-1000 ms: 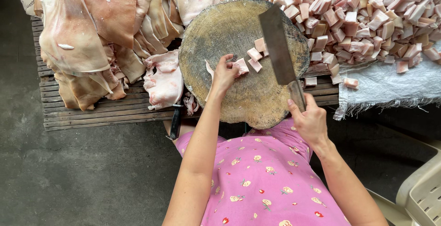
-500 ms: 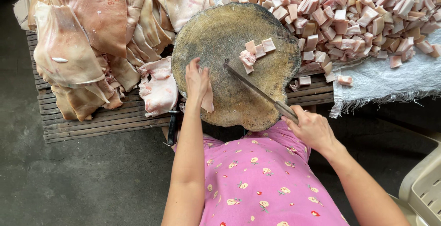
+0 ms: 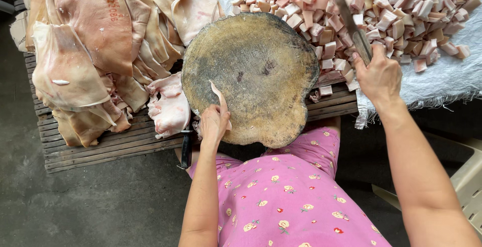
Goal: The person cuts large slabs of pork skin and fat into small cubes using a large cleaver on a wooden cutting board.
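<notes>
Strip of fat [image 3: 219, 96] pinched by left hand [image 3: 213, 124] at near-left edge of chopping block [image 3: 251, 71]; cleaver [image 3: 346, 13] clamped in right hand [image 3: 377, 76], blade over cubes [image 3: 381, 11] at pallet's far-right corner

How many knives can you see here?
2. A cleaver is held in the right hand, over the pile of meat cubes. A dark-handled knife sits below the chopping block's left edge, blade hidden. Others may be covered.

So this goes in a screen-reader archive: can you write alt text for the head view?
A person's left hand holds a strip of pork skin on a round wooden chopping block, while the right hand grips a cleaver over a pile of cut cubes. Large skin sheets lie left.
</notes>
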